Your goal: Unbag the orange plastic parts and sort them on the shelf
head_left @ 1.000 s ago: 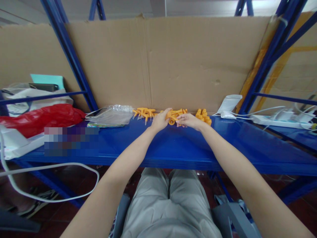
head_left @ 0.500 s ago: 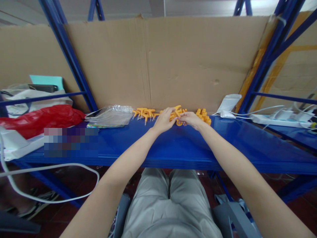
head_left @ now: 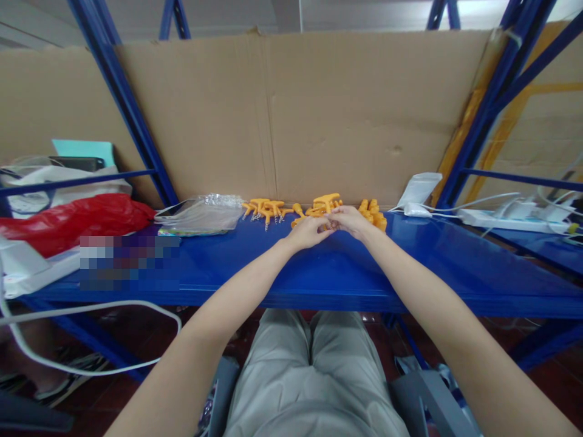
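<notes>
Both my hands meet at the back of a blue metal shelf [head_left: 319,273]. My left hand [head_left: 310,233] is curled, its fingertips pinched against a small orange plastic part [head_left: 324,204] in the middle cluster. My right hand [head_left: 350,221] is also curled, fingertips touching the same cluster from the right. What lies between the fingertips is mostly hidden. More orange T-shaped parts with small screws [head_left: 264,208] lie to the left, and a stack of orange pieces [head_left: 374,213] sits just right of my right hand.
A cardboard sheet [head_left: 296,115] backs the shelf. Clear plastic bags [head_left: 203,212] lie left of the parts, and a red bag [head_left: 77,221] farther left. A white pouch [head_left: 419,189], cables and a power strip [head_left: 505,218] are at the right. A white cable [head_left: 91,340] hangs below.
My hands have drawn closer together and slightly toward me. The orange part that my left hand gripped a second ago now sits up behind the fingers.
</notes>
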`<state>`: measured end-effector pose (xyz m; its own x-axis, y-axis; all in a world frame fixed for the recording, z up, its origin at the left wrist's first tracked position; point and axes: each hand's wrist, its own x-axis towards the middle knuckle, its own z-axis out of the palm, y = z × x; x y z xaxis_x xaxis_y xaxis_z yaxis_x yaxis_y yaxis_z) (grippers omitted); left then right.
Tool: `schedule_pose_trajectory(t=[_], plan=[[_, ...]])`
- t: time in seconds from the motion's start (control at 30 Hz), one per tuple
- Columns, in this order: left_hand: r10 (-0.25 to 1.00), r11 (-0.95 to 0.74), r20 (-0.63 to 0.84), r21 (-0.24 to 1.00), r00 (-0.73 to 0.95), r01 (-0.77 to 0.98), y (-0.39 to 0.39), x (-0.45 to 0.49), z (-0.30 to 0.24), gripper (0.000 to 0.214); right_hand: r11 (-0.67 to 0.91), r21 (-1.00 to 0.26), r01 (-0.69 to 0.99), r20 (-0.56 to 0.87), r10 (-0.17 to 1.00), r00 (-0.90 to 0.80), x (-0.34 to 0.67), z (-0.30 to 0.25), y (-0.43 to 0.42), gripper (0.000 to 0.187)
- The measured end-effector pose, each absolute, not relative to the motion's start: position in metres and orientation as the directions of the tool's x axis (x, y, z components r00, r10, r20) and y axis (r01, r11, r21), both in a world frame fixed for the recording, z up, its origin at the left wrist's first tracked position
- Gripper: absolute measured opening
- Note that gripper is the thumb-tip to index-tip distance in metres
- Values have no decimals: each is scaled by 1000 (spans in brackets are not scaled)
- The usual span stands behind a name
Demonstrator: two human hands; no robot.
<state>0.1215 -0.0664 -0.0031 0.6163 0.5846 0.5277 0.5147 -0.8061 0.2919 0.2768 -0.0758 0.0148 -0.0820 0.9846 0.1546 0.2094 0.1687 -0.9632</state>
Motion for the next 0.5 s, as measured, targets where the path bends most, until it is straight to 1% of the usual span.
schedule_pose_trajectory(t=[0.07, 0.17, 0.27, 0.4, 0.47, 0.5], plan=[[621, -784, 505, 382, 600, 490, -67, 122, -3, 11, 149, -972, 183, 138, 988, -72, 276, 15, -76, 33], [699, -705, 419, 541, 579, 460, -69, 123, -2, 10, 128, -984, 127, 120, 991, -64, 275, 15, -77, 32], [740, -636, 357, 646, 570, 421, -70, 123, -1, 10, 110, -989, 94, 104, 992, -70, 275, 15, -77, 31], [743, -622, 354, 678, 569, 391, -69, 121, -1, 14, 123, -985, 118, 112, 990, -90, 276, 15, -77, 27], [751, -624, 368, 668, 549, 405, -65, 120, 2, 15, 171, -964, 204, 156, 984, -86, 278, 14, -75, 15], [760, -621, 377, 660, 529, 422, -61, 118, 5, 15, 206, -935, 289, 193, 978, -73, 280, 13, -74, 9]])
